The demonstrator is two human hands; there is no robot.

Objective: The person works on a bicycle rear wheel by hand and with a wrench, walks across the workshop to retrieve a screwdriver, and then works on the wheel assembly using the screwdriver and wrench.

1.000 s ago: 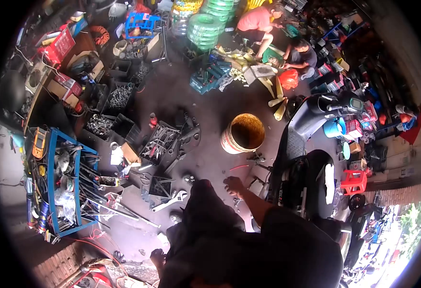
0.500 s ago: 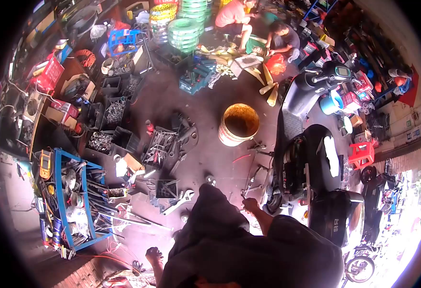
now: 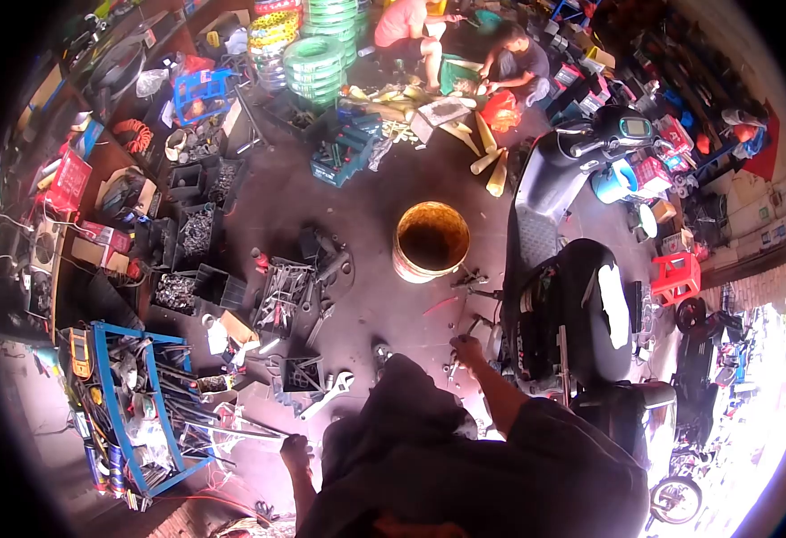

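- Right hand: fingers curled, cannot tell if grasping; small dark parts nearby on floor.
- Left hand: beside rods jutting past blue rack's right edge — hold unclear.
- Scooter blocks right side.
- Bucket beyond right hand; adjustable wrench between hands.
- Two people crouch at floor's far edge — pale stalks beside them.
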